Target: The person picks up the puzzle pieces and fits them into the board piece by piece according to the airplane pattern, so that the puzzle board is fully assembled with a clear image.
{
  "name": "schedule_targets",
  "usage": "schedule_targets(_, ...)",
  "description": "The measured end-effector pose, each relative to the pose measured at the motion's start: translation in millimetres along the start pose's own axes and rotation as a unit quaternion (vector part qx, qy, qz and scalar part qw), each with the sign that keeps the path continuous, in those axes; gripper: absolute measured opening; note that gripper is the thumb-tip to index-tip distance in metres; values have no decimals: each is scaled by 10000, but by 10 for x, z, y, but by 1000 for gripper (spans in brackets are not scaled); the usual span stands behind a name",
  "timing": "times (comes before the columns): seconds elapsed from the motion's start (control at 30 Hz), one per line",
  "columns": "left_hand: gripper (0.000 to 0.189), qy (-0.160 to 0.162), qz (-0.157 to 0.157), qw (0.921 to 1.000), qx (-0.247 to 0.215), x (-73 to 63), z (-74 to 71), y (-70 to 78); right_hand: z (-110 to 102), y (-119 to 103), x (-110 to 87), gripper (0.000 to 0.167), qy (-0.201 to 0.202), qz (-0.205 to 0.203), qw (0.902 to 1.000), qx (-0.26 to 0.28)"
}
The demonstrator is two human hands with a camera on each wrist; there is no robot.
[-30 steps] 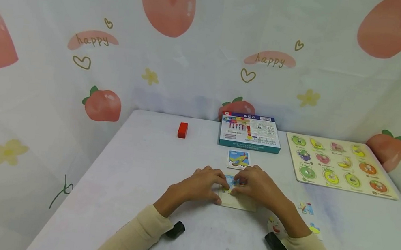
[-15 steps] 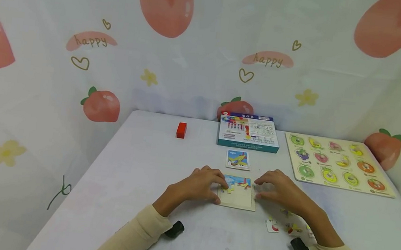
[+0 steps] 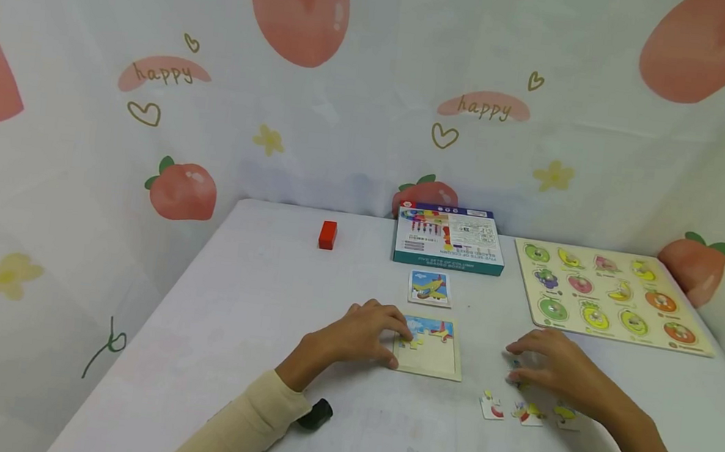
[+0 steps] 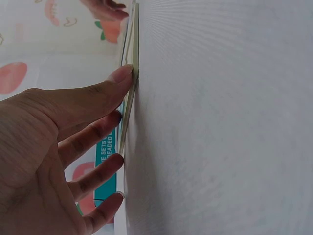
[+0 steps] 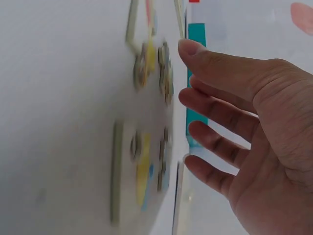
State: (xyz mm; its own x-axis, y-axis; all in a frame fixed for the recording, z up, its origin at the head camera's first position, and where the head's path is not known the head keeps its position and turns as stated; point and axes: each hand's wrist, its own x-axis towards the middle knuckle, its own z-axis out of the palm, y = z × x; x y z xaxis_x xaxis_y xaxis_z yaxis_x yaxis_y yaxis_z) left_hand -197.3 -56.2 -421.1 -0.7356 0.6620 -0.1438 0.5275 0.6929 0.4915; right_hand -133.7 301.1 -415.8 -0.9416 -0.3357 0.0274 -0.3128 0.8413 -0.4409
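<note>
My left hand [image 3: 364,335] rests on the left side of a square wooden jigsaw board [image 3: 437,366]. Its thumb touches the frame's edge in the left wrist view [image 4: 128,98]. Sky and red-tailed plane pieces fill the board's top, and the lower part shows bare wood. To the right, my right hand [image 3: 556,364] hovers over loose jigsaw pieces, its fingers apart and holding nothing. A partly hidden piece [image 3: 521,385] lies under that hand. Nearer me are a red-and-white piece [image 3: 493,407], a red-and-yellow piece [image 3: 530,414] and a yellow piece [image 3: 566,417].
Behind the board lies a yellow plane picture card [image 3: 430,288]. Farther back sits a flat teal-edged box [image 3: 450,239], with a red block [image 3: 328,235] to its left. A fruit peg puzzle [image 3: 617,297] lies at the right rear. A peach-print cloth hangs behind the table.
My right hand has lifted off the jigsaw board and moved right, over the loose pieces. The red-tailed plane pieces it covered now show. My left hand stays on the board.
</note>
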Motion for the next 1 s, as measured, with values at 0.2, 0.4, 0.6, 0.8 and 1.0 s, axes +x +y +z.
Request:
schedule_targets(0.2, 47, -14, -20, 10000, 26, -12, -16, 17, -24, 84, -119, 34, -35, 83, 9997, -233)
schedule_targets(0.4, 46, -3, 14, 10000, -23, -12, -19, 20, -26, 122, -175, 29, -211, 196, 9990, -334)
schedule_targets(0.6, 45, -27, -11, 10000, -53, -2, -10, 12, 1, 137, -200, 23, -92, 160, 9989, -425)
schedule_targets(0.8, 46, -29, -3, 10000, -38, -8, -6, 14, -7, 128, -196, 20, -76, 131, 9989, -447)
schedule_targets(1.0, 47, -20, -11, 10000, -11, -12, -8, 15, -24, 126, -184, 20, -89, 137, 9989, -440)
